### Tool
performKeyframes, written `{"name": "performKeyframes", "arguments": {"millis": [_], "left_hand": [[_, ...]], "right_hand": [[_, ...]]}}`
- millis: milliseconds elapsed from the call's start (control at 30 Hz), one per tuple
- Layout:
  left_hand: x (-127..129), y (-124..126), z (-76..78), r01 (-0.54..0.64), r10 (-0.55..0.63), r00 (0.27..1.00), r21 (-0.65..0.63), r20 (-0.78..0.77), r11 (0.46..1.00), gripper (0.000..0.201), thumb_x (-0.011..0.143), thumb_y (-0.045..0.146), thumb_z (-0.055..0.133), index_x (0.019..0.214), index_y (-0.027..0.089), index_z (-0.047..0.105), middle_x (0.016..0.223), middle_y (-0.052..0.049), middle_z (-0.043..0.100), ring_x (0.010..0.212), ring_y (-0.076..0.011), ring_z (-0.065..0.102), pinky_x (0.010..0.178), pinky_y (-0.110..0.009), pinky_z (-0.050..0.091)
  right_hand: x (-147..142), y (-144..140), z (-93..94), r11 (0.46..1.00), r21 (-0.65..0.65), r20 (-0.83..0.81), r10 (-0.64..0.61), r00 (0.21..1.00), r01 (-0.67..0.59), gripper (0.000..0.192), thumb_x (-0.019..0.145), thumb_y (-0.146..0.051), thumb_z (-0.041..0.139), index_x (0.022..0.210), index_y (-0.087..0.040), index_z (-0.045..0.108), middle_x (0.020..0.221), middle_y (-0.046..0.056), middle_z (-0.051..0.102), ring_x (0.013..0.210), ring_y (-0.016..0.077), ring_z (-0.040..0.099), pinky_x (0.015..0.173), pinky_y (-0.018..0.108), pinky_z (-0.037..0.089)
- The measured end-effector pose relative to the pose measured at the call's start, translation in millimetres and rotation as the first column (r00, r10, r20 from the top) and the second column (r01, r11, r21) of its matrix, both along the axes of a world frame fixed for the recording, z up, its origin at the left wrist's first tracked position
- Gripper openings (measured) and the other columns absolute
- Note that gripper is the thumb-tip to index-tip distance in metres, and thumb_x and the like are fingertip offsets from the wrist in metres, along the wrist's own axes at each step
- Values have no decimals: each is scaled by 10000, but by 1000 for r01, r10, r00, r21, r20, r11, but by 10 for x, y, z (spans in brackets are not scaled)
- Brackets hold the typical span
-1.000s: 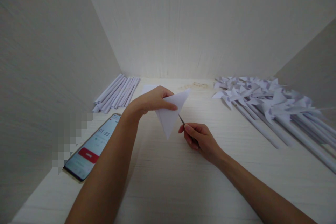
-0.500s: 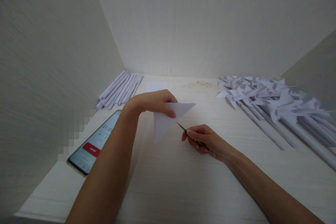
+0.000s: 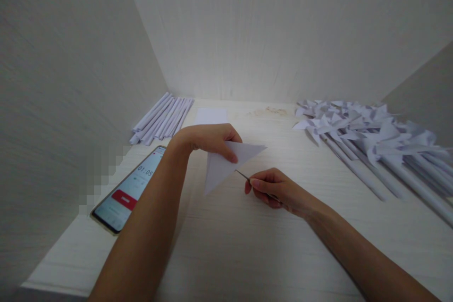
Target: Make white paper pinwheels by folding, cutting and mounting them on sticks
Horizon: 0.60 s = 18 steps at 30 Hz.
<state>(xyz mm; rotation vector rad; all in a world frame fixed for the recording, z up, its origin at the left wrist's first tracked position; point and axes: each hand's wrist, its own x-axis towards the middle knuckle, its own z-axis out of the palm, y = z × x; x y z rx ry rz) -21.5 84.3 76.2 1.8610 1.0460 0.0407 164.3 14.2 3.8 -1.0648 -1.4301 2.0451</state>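
A phone (image 3: 131, 189) lies at the bench's (image 3: 226, 245) left edge. The left hand (image 3: 207, 138) pinches a folded paper triangle (image 3: 226, 164) above the bench, tilted flatter than a second ago. The right hand's (image 3: 274, 189) fingers clamp a thin metal tool (image 3: 242, 175), its tip now touching the triangle's lower edge.
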Motion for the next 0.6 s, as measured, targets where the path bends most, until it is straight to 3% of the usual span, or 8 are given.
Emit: {"name": "performKeyframes", "arguments": {"millis": [600], "left_hand": [[21,3,27,249,-242,952,12,-188,968,105,604,227,596,659,138,608,617,13,614,573,-107,517,505,-195,364]], "right_hand": [[-4,9,15,994,1,50,110,993,-111,273,737,-365,543,681,-101,585,440,-75,378,325,8,230,307,186,108]]}}
